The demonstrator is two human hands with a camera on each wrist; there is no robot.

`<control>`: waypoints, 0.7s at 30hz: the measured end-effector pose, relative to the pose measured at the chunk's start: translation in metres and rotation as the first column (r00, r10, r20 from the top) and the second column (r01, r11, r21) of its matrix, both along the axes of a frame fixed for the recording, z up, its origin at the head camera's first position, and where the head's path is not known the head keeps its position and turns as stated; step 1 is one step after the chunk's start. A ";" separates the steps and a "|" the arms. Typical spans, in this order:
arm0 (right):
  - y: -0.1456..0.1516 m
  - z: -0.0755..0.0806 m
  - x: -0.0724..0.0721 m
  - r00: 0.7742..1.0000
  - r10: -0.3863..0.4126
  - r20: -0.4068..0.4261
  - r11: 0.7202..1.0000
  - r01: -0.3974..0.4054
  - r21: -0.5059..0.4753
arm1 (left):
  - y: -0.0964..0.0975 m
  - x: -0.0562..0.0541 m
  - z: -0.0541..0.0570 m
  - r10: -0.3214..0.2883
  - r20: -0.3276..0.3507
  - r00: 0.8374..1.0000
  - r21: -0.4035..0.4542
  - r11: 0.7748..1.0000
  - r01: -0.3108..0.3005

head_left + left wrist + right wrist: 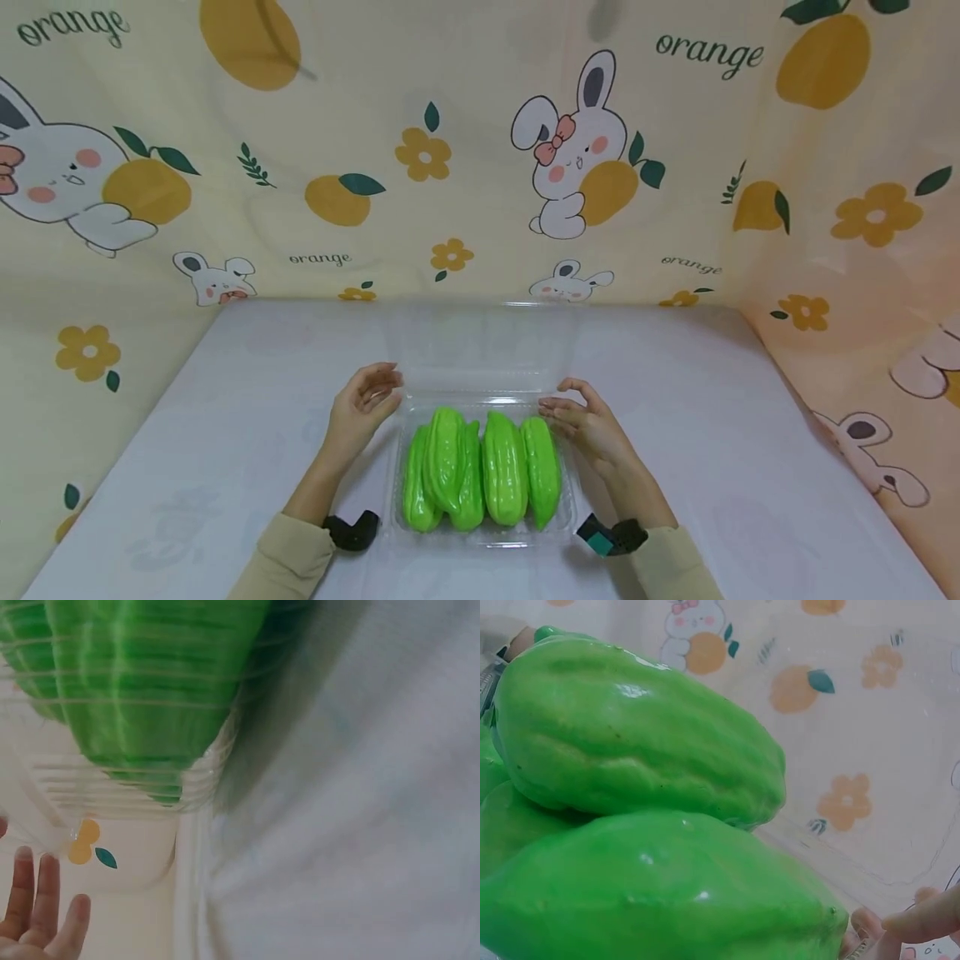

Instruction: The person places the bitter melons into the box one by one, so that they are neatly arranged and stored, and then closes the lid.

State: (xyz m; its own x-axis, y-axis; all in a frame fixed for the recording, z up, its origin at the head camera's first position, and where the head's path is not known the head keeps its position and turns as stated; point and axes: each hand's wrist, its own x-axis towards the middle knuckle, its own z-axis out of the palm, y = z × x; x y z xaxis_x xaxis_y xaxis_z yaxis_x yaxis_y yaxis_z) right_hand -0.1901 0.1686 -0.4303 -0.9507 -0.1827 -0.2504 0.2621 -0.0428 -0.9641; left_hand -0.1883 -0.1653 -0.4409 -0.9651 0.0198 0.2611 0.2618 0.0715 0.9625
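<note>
A clear plastic clamshell box (483,538) lies with its lid (480,346) swung back toward the wall. Several glossy green gourd-like vegetables (506,468) fill its base side by side, one lying partly over its neighbours. My left hand (356,417) is at the box's back left corner with relaxed fingers, holding nothing. In the left wrist view, its fingers (46,904) are spread beyond the box. At the back right corner, my right hand (596,429) has its fingertips by the rim. The right wrist view shows its fingers (926,919) close to the clear plastic; contact is hard to tell.
A white cloth (225,417) covers the table under the box. Behind and at both sides hangs a cream curtain (465,208) printed with rabbits and oranges. Dark devices are strapped at the left wrist (352,532) and right wrist (613,536).
</note>
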 end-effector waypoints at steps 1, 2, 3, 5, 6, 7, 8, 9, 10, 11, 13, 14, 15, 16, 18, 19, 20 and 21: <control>0.000 0.000 0.000 1.000 -0.005 0.002 1.000 0.005 0.002 | 0.001 0.001 0.000 0.010 -0.006 1.000 0.015 1.000 -0.010; 0.000 0.000 0.001 1.000 -0.010 0.004 1.000 0.010 0.003 | 0.002 0.001 0.001 0.019 -0.010 1.000 0.029 0.999 -0.018; 0.000 0.000 0.001 1.000 -0.014 0.006 1.000 0.014 0.002 | 0.003 0.002 0.001 0.027 -0.016 1.000 0.045 0.999 -0.026; -0.001 -0.001 0.001 1.000 -0.025 0.010 1.000 0.025 -0.003 | 0.004 0.002 0.002 0.041 -0.029 0.999 0.074 0.997 -0.038; -0.002 -0.001 0.001 0.999 -0.031 0.011 0.999 0.031 -0.006 | 0.005 0.002 0.003 0.046 -0.038 0.998 0.093 0.995 -0.042; -0.003 -0.001 0.001 0.999 -0.040 0.010 0.999 0.040 -0.010 | 0.005 0.002 0.004 0.051 -0.048 0.998 0.110 0.993 -0.045; -0.004 -0.001 0.001 0.999 -0.050 0.013 0.999 0.050 -0.011 | 0.005 0.003 0.004 0.054 -0.058 0.997 0.122 0.991 -0.047; -0.005 -0.001 0.001 0.998 -0.061 0.017 0.998 0.061 -0.012 | 0.006 0.003 0.005 0.057 -0.069 0.996 0.134 0.990 -0.048; -0.006 0.000 0.001 0.998 -0.069 0.016 0.998 0.069 -0.013 | 0.006 0.003 0.005 0.061 -0.078 0.995 0.143 0.988 -0.049; -0.008 0.000 0.002 0.996 -0.082 0.020 0.996 0.082 -0.016 | 0.006 0.003 0.006 0.063 -0.084 0.994 0.152 0.987 -0.050; -0.010 0.001 0.003 0.994 -0.106 0.026 0.994 0.106 -0.021 | 0.007 0.004 0.007 0.070 -0.094 0.993 0.162 0.985 -0.054; -0.011 0.001 0.004 0.993 -0.114 0.030 0.993 0.115 -0.022 | 0.008 0.004 0.007 0.072 -0.097 0.993 0.165 0.985 -0.055; -0.012 0.001 0.004 0.992 -0.124 0.032 0.992 0.125 -0.026 | 0.008 0.004 0.007 0.074 -0.098 0.992 0.167 0.984 -0.057; -0.012 0.001 0.004 0.991 -0.132 0.033 0.991 0.133 -0.032 | 0.008 0.004 0.007 0.077 -0.098 0.992 0.169 0.984 -0.059; -0.013 0.001 0.005 0.988 -0.152 0.035 0.987 0.154 -0.038 | 0.009 0.004 0.008 0.080 -0.101 0.992 0.171 0.983 -0.062; -0.014 0.001 0.005 0.987 -0.159 0.034 0.986 0.161 -0.043 | 0.009 0.004 0.008 0.084 -0.102 0.991 0.172 0.983 -0.065; -0.014 0.000 0.005 0.986 -0.164 0.033 0.985 0.165 -0.046 | 0.009 0.003 0.008 0.087 -0.105 0.991 0.171 0.983 -0.069; -0.014 0.000 0.005 0.985 -0.170 0.034 0.984 0.172 -0.052 | 0.009 0.003 0.008 0.092 -0.108 0.990 0.170 0.983 -0.073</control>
